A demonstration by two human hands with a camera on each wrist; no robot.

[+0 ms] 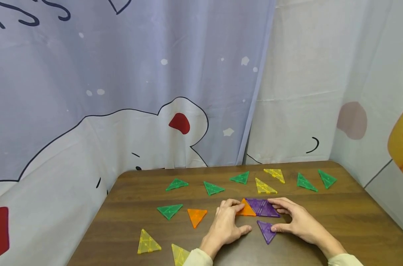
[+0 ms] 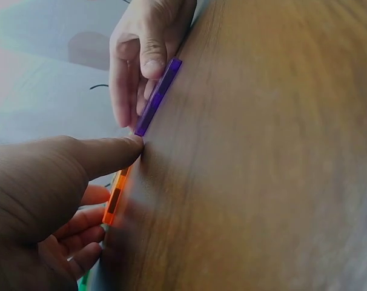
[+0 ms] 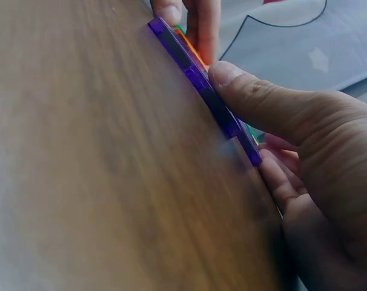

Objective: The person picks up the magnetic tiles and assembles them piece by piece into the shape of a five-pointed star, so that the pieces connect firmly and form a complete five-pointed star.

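An orange triangle tile (image 1: 247,209) and two purple triangle tiles (image 1: 267,210) lie edge to edge in a row on the table. My left hand (image 1: 224,224) has its fingertips at the orange tile's left side, with the thumb stretched out nearer me. At the row's right end, the fingers of my right hand (image 1: 299,220) touch a purple tile. The right thumb rests on the edge of a separate purple triangle tile (image 1: 266,231), which lies just in front of the row. In the right wrist view this purple tile (image 3: 192,74) appears edge-on beside the thumb.
Several green triangle tiles (image 1: 169,211) and yellow triangle tiles (image 1: 148,242) are spread over the wooden table (image 1: 121,221). Another orange triangle tile (image 1: 197,217) lies left of my left hand. A printed curtain (image 1: 201,74) hangs behind the table.
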